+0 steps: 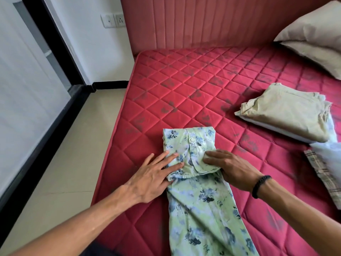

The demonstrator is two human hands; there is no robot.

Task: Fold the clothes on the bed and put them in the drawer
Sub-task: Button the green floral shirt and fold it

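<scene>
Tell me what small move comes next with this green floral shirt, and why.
Probably fold the long lower part up over the folded top. Both the left hand and right hand press flat on the floral shirt, whose far end is already doubled, while the rest trails off toward the mattress edge.

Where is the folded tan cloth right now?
In the head view the folded tan cloth lies on the right side of the red mattress, below the pillows and above a plaid cloth.
</scene>
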